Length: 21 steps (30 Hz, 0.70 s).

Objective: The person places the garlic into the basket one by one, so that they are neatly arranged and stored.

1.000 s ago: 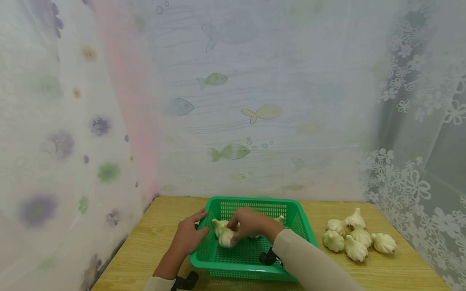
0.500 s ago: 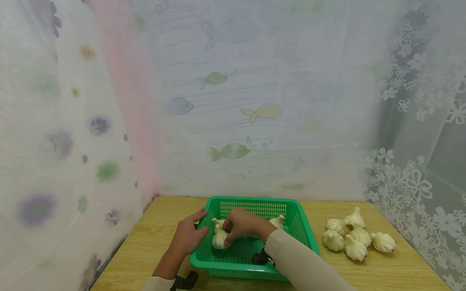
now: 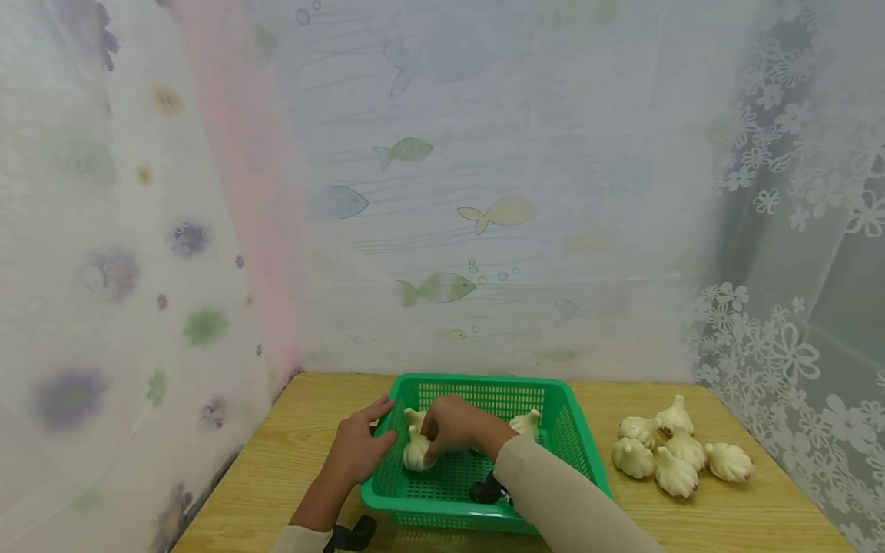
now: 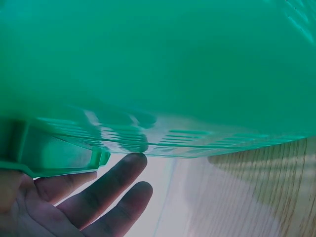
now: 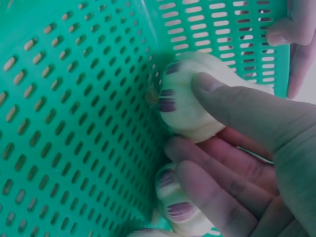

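A green plastic basket (image 3: pixel 429 505) with slotted walls stands on the table. My left hand (image 3: pixel 355 447) holds its left rim, thumb over the edge and fingers (image 4: pixel 106 190) stretched along the outer wall. Inside the basket, my right hand (image 3: pixel 452 428) pinches a whitish garlic bulb (image 3: pixel 415 451), with the thumb on one side and fingers under it. That bulb sits close to the left wall, its purple-marked base toward the basket floor in the right wrist view. A second bulb (image 5: pixel 182 202) lies beside the fingertips. Another bulb (image 3: pixel 527 422) shows beyond the right wrist; the hand hides part of the basket.
Several garlic bulbs (image 3: pixel 674 472) lie grouped on the wooden table (image 3: pixel 276 445) to the right of the basket. Patterned curtains (image 3: pixel 442 230) close off the back and both sides. A black wrist camera mount (image 3: pixel 487 490) hangs low inside the basket.
The right hand has shifted the garlic bulb a little left and back toward the left wall, bringing it upright. The right forearm has moved left too. The left hand stays on the rim.
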Each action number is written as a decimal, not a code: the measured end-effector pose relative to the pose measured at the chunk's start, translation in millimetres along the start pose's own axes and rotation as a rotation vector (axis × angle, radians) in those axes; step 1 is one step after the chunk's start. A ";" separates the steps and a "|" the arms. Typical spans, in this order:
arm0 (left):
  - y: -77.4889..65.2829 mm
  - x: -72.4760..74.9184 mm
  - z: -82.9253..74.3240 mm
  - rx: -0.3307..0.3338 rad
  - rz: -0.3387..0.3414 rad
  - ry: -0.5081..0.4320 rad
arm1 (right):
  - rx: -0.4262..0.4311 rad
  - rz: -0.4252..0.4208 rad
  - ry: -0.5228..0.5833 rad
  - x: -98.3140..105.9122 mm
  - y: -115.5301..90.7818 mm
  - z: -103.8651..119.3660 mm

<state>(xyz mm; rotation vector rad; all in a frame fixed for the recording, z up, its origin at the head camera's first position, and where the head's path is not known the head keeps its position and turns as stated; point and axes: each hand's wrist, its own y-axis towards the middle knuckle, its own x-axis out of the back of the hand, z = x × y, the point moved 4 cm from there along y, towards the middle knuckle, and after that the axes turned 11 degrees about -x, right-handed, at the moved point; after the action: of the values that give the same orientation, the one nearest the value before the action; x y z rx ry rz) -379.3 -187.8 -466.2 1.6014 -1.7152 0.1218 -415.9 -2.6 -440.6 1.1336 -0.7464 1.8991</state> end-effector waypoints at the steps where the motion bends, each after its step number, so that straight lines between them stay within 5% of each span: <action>1: -0.1 0.0 -0.1 -0.001 0.000 0.000 | -0.001 -0.001 -0.005 0.0 -0.2 0.1; 21: -0.9 0.4 -1.6 0.002 -0.005 0.006 | 0.009 -0.022 -0.055 3.4 -2.2 1.0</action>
<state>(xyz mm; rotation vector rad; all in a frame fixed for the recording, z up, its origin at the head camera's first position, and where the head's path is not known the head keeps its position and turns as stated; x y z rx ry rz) -377.7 -187.5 -465.3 1.6048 -1.7068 0.1256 -414.6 -1.2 -436.9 1.1997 -0.7530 1.8613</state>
